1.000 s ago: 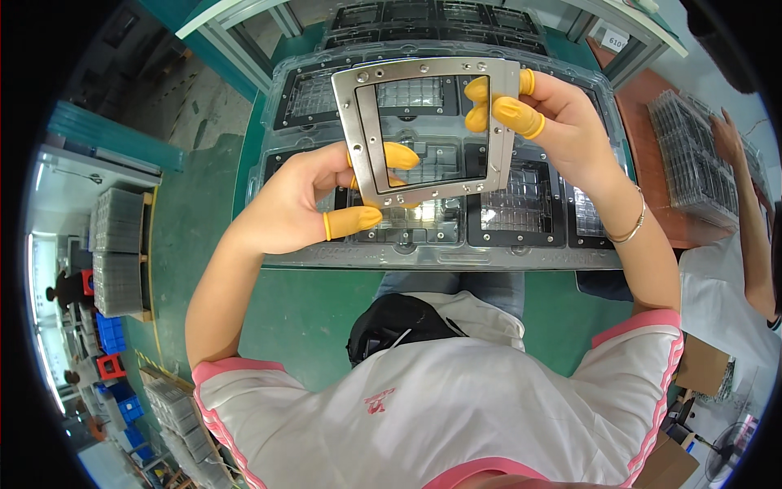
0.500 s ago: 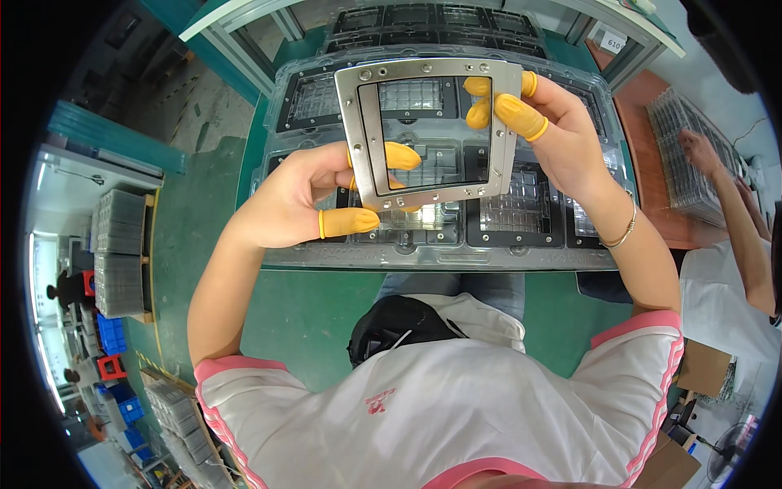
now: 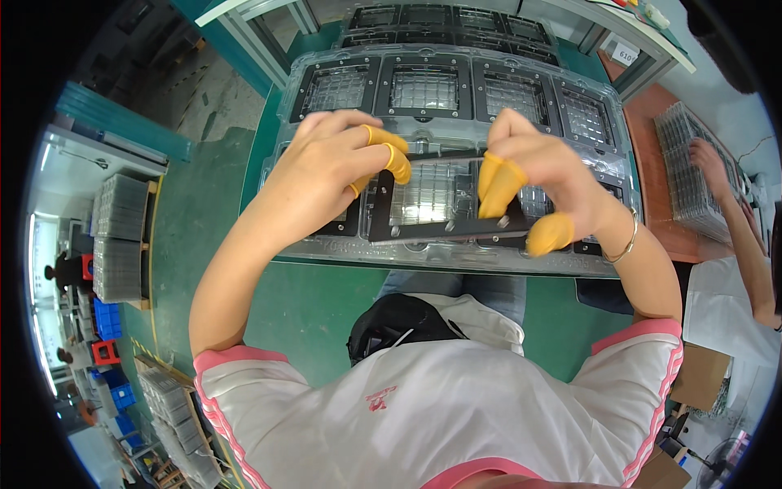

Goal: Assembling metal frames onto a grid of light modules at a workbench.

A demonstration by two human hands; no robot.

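**Black frame held flat over the clear tray**

Yellow-capped fingers of the left hand and right hand pinch a dark rectangular frame by its two ends, apparently just above the moulded plastic tray on the green bench.

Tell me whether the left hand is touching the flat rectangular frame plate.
Touching. The head view shows the left hand with its yellow-capped fingertips pinching the left end of the dark rectangular frame plate, with no gap visible.
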